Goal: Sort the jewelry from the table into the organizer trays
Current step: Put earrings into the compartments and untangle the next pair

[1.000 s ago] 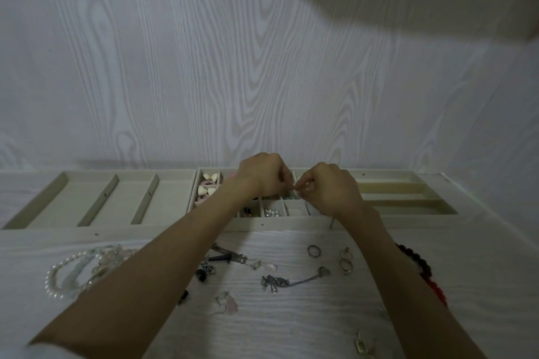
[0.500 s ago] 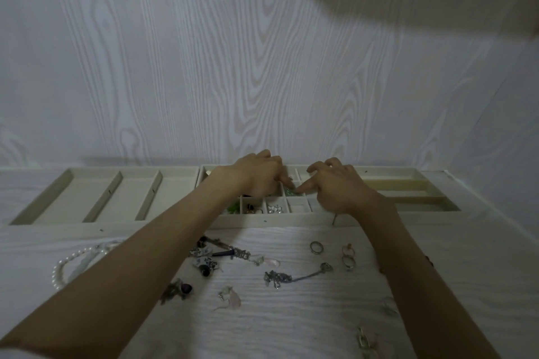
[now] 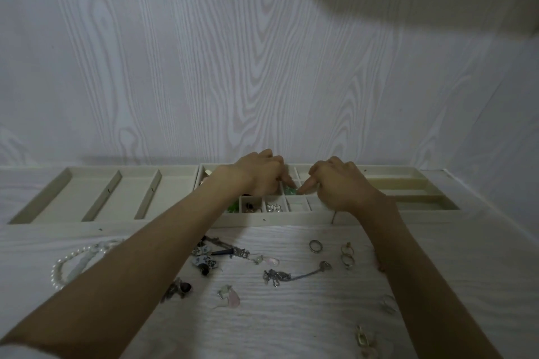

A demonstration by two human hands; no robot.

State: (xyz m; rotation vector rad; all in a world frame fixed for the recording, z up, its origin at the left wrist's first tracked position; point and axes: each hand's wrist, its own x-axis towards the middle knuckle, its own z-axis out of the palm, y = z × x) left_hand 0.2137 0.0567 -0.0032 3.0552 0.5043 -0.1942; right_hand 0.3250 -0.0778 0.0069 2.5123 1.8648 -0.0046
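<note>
My left hand [image 3: 259,175] and my right hand [image 3: 341,186] meet over the middle organizer tray [image 3: 277,220], which is split into small square compartments. Both index fingertips press down on a small green piece [image 3: 290,191] lying in one compartment; the other fingers are curled. Nearby compartments hold silver pieces [image 3: 274,208], dark rings [image 3: 250,207] and another green item [image 3: 233,208]. Loose on the table lie a pearl bracelet [image 3: 67,265], a silver chain [image 3: 291,274], rings [image 3: 315,246], blue-white earrings [image 3: 204,256] and a pink earring [image 3: 230,296].
A left tray [image 3: 102,198] with long slots and a right tray [image 3: 408,183] with horizontal slots flank the middle one, all against the wood-grain wall. Two more rings [image 3: 347,255] and a gold link piece [image 3: 364,341] lie near my right forearm.
Both hands have dropped from above the middle tray into it, bringing the small piece they pinched together down into a compartment. The view has tilted slightly.
</note>
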